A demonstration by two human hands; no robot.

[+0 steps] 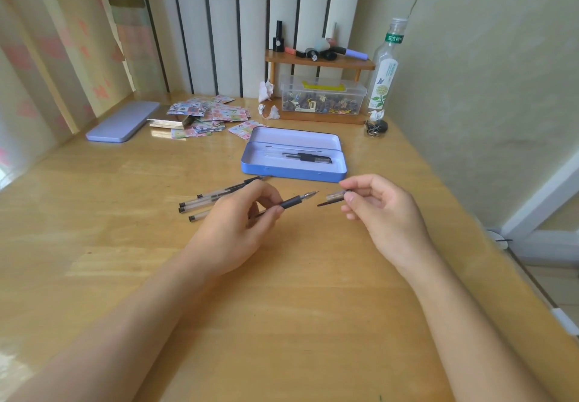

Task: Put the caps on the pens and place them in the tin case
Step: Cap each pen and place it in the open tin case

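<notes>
Head view had it all laid out: the left hand (238, 223) pinched an uncapped pen (291, 202) by its dark grip, tip aimed right and slightly up; the right hand (379, 210) pinched a clear cap (336, 197) between thumb and fingers, open mouth facing the tip, the two close but not yet touching; capping was the step in hand, and by my read the trick was to bring cap and barrel onto one straight line before pushing, since the tip sat a shade above the cap's clip; sliding the cap on square and pressing till it seated looked the safest way, with the left hand holding firm so the barrel could not slip back.

Behind the hands the open blue tin case (294, 168) stood on the wooden desk (282, 323), with capped pens (308, 157) already lying in it, how many I could not tell; just left of the left hand, loose pens (216, 199) waited in a fan on the desk, partly hidden by the knuckles, so several rounds were likely left.

Further off lay the case's lid (123, 122), a scatter of stickers (206, 116), a clear storage box (322, 99) under a small wooden shelf (319, 63), and a plastic bottle (385, 69); none of it crowded the route to the case, which looked clear.
</notes>
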